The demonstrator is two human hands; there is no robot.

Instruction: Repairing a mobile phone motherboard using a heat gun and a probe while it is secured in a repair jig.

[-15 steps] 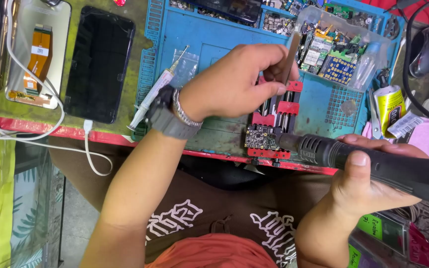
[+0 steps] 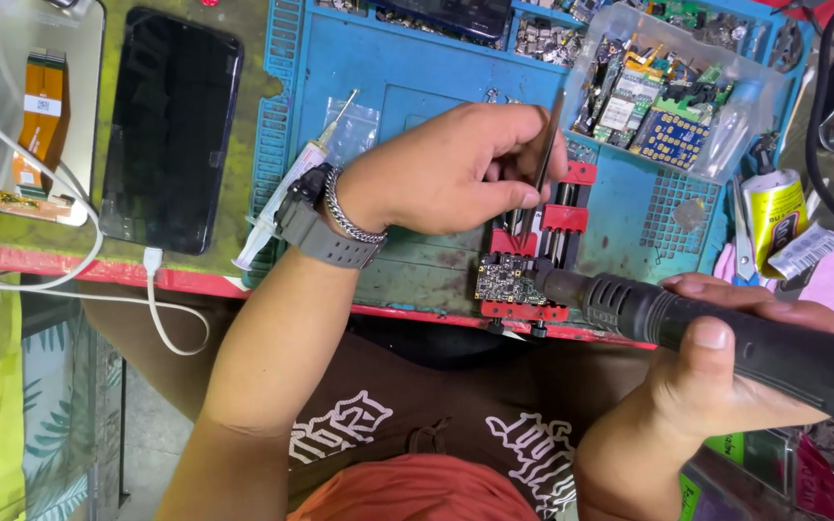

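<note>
Centre frame: left hand (image 2: 456, 169) pinching tweezers (image 2: 539, 174) over small circuit board (image 2: 506, 279) clamped in red holder (image 2: 554, 220); lower right, right hand (image 2: 726, 376) wrapped round black hot-air handle (image 2: 726, 338), nozzle touching board

The scene is brightly and evenly lit, with saturated colour across the blue mat (image 2: 417, 72) in the upper middle. Light seems to fall from above, since shadows are short and soft: a faint one lies under the left hand (image 2: 451, 169) on the mat, and a darker band sits below the table edge at mid-frame. The black phone (image 2: 171, 130) at upper left shows a dull sheen, no hard glare. The clear tub (image 2: 620, 34) at upper right carries pale reflections. Focus is sharp at centre; the right hand (image 2: 716, 386) and the black tool (image 2: 755, 342) at lower right look slightly soft. Straight edges bow a little toward the frame borders.
</note>
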